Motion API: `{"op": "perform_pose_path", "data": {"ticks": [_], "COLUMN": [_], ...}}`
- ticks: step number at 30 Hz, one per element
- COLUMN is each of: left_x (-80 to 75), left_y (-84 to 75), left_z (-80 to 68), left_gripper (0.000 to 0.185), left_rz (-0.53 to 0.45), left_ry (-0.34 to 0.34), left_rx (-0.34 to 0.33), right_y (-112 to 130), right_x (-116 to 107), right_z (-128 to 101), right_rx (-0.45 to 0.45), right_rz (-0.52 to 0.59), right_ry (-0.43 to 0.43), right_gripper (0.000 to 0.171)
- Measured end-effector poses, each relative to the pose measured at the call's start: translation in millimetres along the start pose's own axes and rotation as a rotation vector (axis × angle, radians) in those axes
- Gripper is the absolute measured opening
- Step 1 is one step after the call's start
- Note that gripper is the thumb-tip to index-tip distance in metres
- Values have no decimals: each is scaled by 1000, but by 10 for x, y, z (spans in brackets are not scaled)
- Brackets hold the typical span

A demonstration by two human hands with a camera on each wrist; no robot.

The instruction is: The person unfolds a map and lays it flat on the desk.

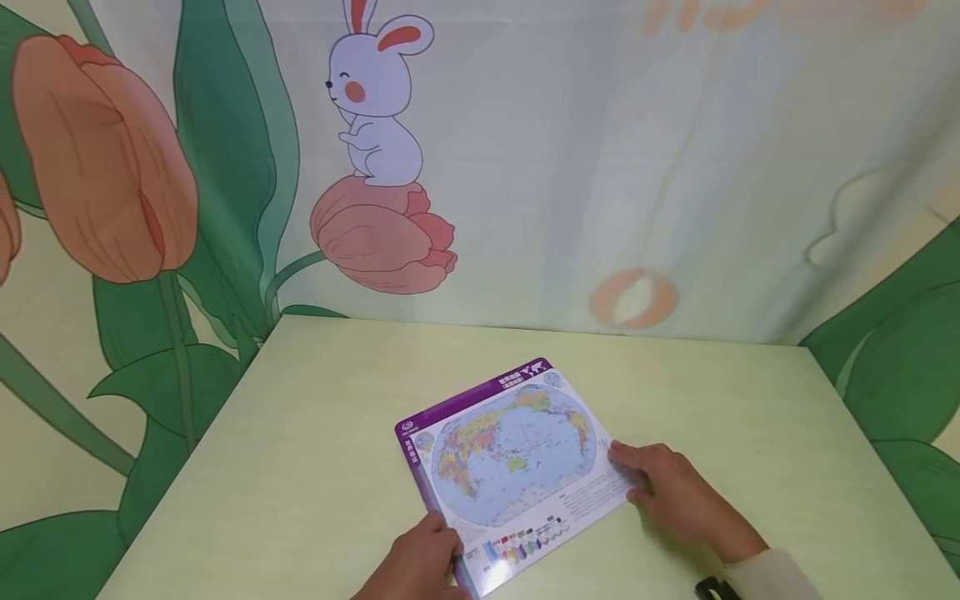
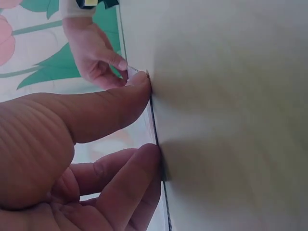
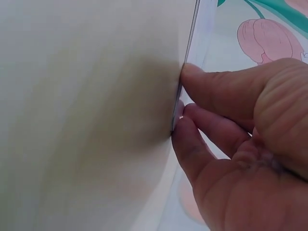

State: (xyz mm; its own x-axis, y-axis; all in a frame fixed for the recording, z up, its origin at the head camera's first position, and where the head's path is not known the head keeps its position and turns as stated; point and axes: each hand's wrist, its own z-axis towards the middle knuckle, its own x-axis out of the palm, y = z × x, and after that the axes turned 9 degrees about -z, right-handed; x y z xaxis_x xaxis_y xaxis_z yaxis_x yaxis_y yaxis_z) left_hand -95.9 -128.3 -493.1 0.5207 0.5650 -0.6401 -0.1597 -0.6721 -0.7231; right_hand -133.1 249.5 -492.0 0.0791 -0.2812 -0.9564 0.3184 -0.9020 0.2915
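Fingers of the left hand (image 1: pixel 420 565) pinch the near-left corner of a laminated world map sheet (image 1: pixel 510 462), thumb on top and fingertips curled under the edge, as the left wrist view shows. The right hand (image 1: pixel 675 492) grips the sheet's right edge in the same way, with its thumb (image 3: pixel 216 89) and a fingertip closed on the thin rim. The sheet lies on the pale green counter (image 1: pixel 300 467), near its front edge and turned at an angle. To lift such a thin, slick sheet well, both grips should probably keep hold of the very rim and rise together, so that the sheet neither bows nor slips free; a pinch taken at one corner only would likely let it sag. Printing on the sheet comprises an oval world map, a purple title band along the far and left borders with white characters too small to read, a row of small coloured symbols near the front edge, and a block of fine text, also illegible. Beyond the counter hangs a backdrop (image 1: pixel 675 167) printed with tulips and a white rabbit (image 1: pixel 375 100).
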Motion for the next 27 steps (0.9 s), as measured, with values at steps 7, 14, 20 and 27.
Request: {"op": "perform_pose_path", "data": {"ticks": [7, 14, 20, 27], "left_x": [42, 167, 282, 26], "left_y": [-30, 88, 302, 50], "left_z": [18, 113, 199, 112], "left_gripper": [29, 27, 27, 37], "left_rz": [117, 177, 148, 48], "left_ry": [9, 17, -8, 53], "left_rx": [107, 184, 230, 69], "right_y": [-20, -7, -33, 74], "right_x": [-4, -38, -42, -2], "right_z": [110, 150, 154, 128], "right_rx": [-15, -34, -38, 14], "right_rz": [11, 0, 12, 51], "right_ry": [-28, -35, -20, -37], "right_gripper": [58, 56, 56, 54]}}
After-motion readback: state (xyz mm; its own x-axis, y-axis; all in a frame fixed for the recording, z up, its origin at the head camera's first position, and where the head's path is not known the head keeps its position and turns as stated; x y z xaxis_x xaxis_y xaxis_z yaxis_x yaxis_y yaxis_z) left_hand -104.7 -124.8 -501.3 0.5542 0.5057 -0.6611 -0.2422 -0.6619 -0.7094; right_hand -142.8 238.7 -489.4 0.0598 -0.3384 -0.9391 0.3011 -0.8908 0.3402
